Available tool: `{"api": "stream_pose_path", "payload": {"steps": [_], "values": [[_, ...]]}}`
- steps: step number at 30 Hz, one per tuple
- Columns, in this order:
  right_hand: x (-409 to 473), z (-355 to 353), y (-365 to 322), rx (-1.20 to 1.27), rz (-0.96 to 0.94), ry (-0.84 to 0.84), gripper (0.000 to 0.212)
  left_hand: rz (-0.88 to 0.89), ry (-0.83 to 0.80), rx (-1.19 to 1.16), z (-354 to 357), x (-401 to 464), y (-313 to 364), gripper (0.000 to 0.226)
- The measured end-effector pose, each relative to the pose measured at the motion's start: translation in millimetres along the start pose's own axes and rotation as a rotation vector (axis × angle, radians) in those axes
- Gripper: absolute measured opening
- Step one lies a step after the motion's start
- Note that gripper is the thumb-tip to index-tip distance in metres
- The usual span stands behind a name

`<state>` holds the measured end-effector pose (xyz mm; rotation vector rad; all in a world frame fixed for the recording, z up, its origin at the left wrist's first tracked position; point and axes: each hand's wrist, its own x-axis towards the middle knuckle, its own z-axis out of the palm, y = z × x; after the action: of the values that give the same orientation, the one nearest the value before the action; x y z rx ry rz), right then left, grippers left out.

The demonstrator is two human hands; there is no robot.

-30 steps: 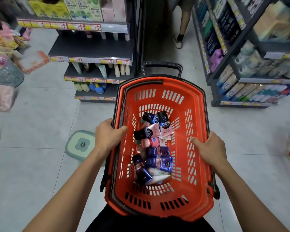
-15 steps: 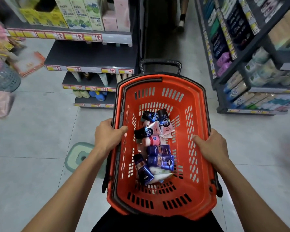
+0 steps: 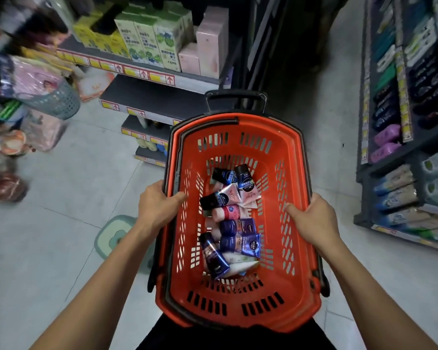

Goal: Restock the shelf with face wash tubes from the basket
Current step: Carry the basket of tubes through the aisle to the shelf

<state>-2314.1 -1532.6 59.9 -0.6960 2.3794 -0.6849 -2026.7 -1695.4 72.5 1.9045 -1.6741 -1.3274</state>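
1. Floor (image 3: 48,243): pale tiles run between two runs of shelving.
2. Shelf (image 3: 159,97), left of the aisle: dark grey tiers with yellow and red price strips; green and pink boxes (image 3: 162,44) stand on an upper tier.
3. Right-hand rack (image 3: 390,152): dark frame, packed with bottles and packets.
4. Basket (image 3: 238,296): orange plastic with slotted walls, held level in front of the person, black pull handle at its far end.
5. Left hand (image 3: 159,208): fingers curled over the basket's left rim, thumb inside.
6. Right hand (image 3: 314,221): grips the right rim the same way.
7. Face wash tubes (image 3: 234,221): loose pile on the basket bottom, blue, pink, white.
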Motion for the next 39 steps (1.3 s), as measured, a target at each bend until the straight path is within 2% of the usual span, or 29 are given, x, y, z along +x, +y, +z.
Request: {"api": "stream_pose_path", "payload": {"steps": [4,10,17,21,29,34,39], "values": [[36.2,-9.3,-16.3,-0.041,-0.093,-0.068,0.027,-0.037,0.067,-0.144,9.1,-3.9,9.8,0.024],[69.1,2.2,-48.9,-0.104,-0.216,-0.177,0.027,-0.109,0.164,-0.282,3.2,-11.9,4.4,0.026],[84.4,41.0,-92.5,-0.207,-0.333,-0.313,0.03,-0.193,0.31,-0.336,-22.2,-21.4,-22.5,0.029],[88.7,71.5,-126.0,-0.246,-0.39,-0.371,0.03,-0.223,0.368,-0.394,-41.7,-13.7,-40.9,0.019],[110.1,130.0,-219.0,-0.306,-0.488,-0.378,0.028,-0.262,0.387,-0.496,-95.5,40.6,-62.9,0.019],[119.2,170.7,-268.1,-0.334,-0.491,-0.368,0.032,-0.316,0.325,-0.635,-141.7,85.8,-72.4,0.031],[124.3,209.6,-309.2,-0.365,-0.473,-0.365,0.035,-0.347,0.35,-0.682,-178.7,122.0,-86.5,0.039]]}}
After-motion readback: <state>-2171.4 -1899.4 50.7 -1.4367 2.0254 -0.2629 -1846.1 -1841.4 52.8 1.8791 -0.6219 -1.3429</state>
